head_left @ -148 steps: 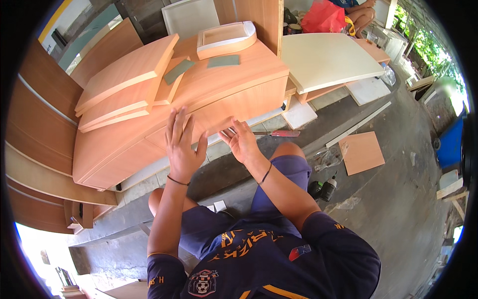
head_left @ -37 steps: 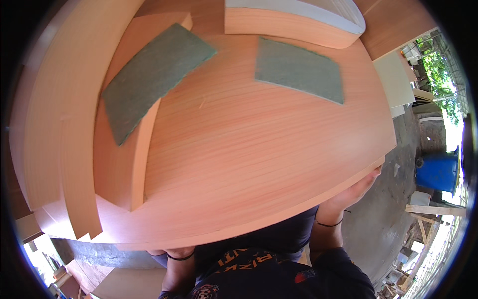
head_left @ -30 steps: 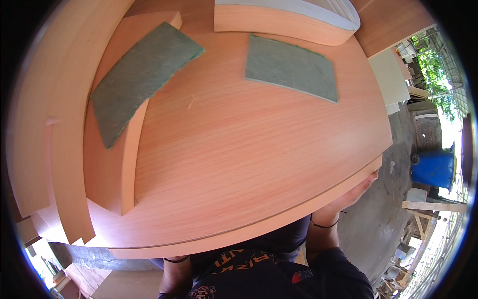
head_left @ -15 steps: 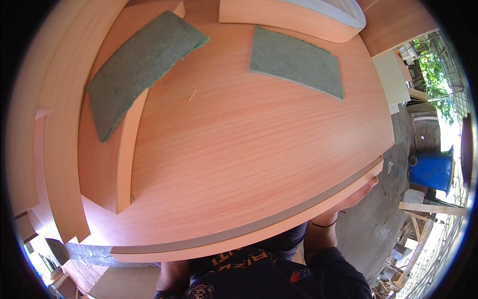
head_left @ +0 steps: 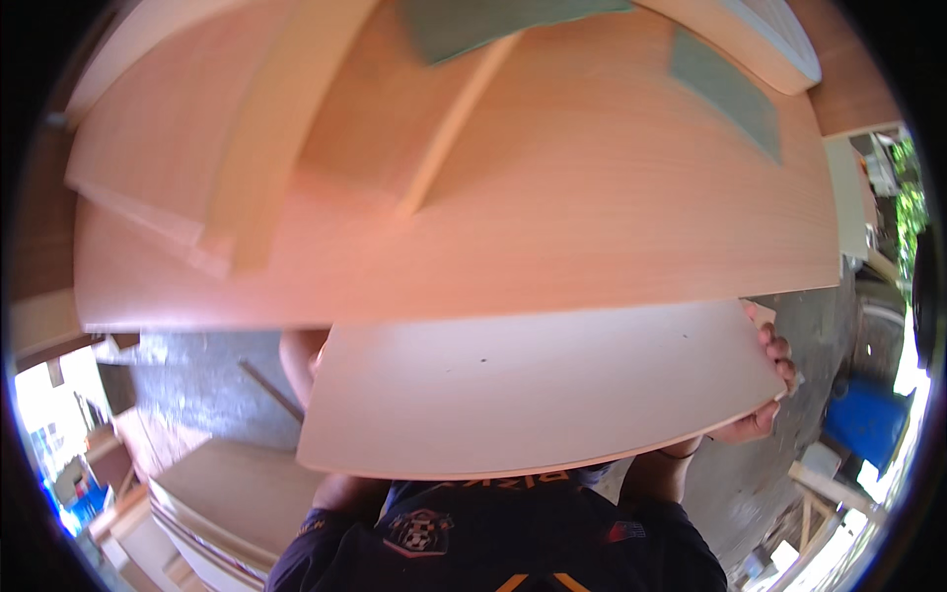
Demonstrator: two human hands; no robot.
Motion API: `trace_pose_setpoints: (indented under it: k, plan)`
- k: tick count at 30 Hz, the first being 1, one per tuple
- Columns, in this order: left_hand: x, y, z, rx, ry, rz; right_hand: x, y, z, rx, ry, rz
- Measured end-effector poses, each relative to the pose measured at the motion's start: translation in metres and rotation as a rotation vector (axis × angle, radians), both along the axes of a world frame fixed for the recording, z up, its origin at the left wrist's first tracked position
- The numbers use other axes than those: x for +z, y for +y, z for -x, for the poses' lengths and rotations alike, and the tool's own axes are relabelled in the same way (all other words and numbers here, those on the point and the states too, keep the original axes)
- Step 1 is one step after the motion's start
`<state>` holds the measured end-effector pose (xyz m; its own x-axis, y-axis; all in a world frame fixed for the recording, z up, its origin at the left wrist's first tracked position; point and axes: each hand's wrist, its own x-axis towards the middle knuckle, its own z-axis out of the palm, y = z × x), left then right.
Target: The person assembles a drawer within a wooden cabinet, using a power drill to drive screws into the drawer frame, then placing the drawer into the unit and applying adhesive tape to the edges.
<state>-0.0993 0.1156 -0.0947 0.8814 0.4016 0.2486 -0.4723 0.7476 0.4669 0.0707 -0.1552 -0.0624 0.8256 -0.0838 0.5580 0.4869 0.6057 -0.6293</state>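
A wide board with a pale, whitish face (head_left: 543,395) is held up in front of my body, tilted, just below the near edge of a large wood-grain panel (head_left: 631,227). My right hand (head_left: 764,380) wraps round the board's right end, fingers over its edge. At the left end my left hand (head_left: 310,357) is closed on the board; most of its fingers are hidden. A few small dark marks show on the pale face.
On the panel lie wood-grain strips (head_left: 266,128), two green rough-edged sheets, one far left (head_left: 503,25) and one right (head_left: 735,99), and a curved wooden piece (head_left: 764,49). Stacked boards (head_left: 232,483) stand lower left; a blue bin (head_left: 868,419) stands right.
The board has tipped from edge-on at the panel's near edge so its pale face shows. My right hand's fingers have come further into view. The view has shifted, blurring the panel.
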Motion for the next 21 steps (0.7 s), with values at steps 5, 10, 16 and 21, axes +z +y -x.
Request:
trace_pose_setpoints:
  k: [5,10,16,21]
  plan:
    - [0.012,-0.009,0.023,0.036,0.038,0.307,0.018,0.006,0.029,0.075,0.023,-0.119]
    - [-0.019,-0.012,0.043,-0.081,-0.388,1.276,0.021,0.027,0.072,0.025,0.012,0.036]
    - [-0.018,-0.036,0.008,0.207,-0.275,0.485,-0.001,0.026,0.109,0.121,-0.342,0.193]
    - [0.015,-0.033,0.022,0.157,-0.258,0.434,-0.007,0.01,0.131,0.136,-0.266,0.345]
